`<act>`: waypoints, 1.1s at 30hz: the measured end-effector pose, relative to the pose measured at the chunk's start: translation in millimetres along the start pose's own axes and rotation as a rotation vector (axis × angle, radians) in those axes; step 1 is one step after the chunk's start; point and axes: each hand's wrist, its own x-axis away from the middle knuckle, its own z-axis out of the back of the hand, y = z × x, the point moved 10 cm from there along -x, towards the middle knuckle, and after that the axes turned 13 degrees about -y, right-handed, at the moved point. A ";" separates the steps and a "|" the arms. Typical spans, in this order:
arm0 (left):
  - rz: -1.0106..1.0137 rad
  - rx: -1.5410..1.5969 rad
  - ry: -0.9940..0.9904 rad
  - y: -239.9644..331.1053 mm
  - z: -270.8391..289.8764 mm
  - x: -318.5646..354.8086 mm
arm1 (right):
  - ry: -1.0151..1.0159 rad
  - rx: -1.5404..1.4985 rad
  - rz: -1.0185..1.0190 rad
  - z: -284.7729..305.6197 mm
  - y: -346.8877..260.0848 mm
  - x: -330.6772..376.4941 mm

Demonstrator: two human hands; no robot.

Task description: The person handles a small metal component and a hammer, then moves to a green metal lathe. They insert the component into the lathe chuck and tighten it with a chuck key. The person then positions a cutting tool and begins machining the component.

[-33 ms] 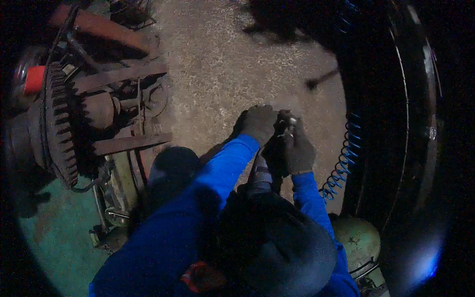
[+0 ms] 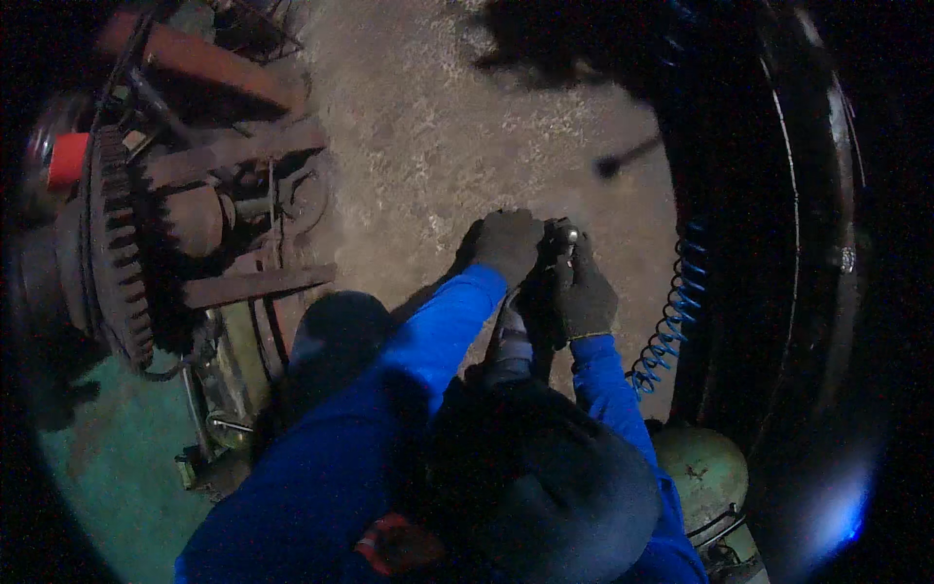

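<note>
Both my hands wear dark grey work gloves and are close together over the brown floor, ahead of my knees. My left hand point(image 2: 511, 241) is closed, fingers curled toward the right; whatever is in it is hidden by the glove. My right hand point(image 2: 588, 300) is closed around a small dark object with a shiny metal tip point(image 2: 572, 236), too dark to name. That object nearly touches the left hand's fingers. Below and between the hands, the grey-striped shape point(image 2: 513, 341) is partly covered by my arms.
At left lies a large toothed gear point(image 2: 117, 243) among rusty metal beams point(image 2: 258, 285). A coiled blue hose point(image 2: 681, 311) hangs at right beside a dark bulky body point(image 2: 759, 292). A rounded green metal part point(image 2: 702, 467) is at lower right. A dark rod point(image 2: 623, 158) juts over the floor.
My right hand has shifted very slightly, and the metal tip beside its fingers now looks smaller and rounder. A faint greyish haze above it is gone. The left hand stays nearly in place.
</note>
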 end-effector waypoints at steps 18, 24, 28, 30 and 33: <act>0.223 0.729 0.325 -80.3 19.2 14.1 | 0.287 -0.517 0.110 12.4 89.7 -23.0; 0.145 0.642 0.154 -60.6 15.3 -2.6 | 0.049 -0.615 0.143 -35.1 109.8 -113.0; 0.288 0.561 -0.078 -60.9 41.6 21.5 | -0.152 -0.975 0.079 -79.0 140.5 -138.9; 0.337 0.565 0.089 -82.9 24.1 21.6 | -0.257 -1.135 0.051 -95.9 146.5 -142.2; 0.336 0.658 0.195 -100.7 20.2 8.2 | -0.346 -1.325 0.044 -95.4 155.5 -149.3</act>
